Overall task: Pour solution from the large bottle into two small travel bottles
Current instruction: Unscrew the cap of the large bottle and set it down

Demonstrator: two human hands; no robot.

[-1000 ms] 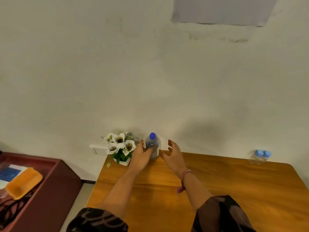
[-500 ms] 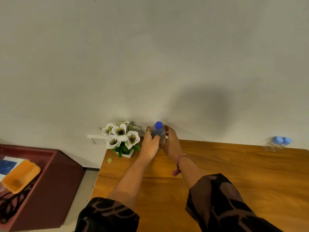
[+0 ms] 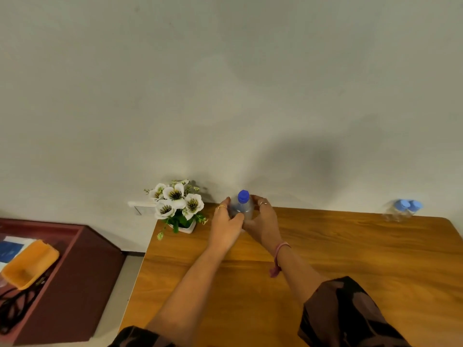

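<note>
- The left hand point(image 3: 225, 225) and right hand point(image 3: 263, 221) are both curling around the big bottle point(image 3: 241, 209), gripping it upright.
- Two small bottles point(image 3: 402, 210) are standing far right.

Glossy wood-grain table point(image 3: 350, 259), clear plastic large bottle point(image 3: 242, 209), matt wall point(image 3: 225, 96)

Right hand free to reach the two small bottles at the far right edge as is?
Probably not yet: the right hand grips the large bottle together with the left hand. The tabletop toward the small bottles looks unobstructed once it lets go.
</note>
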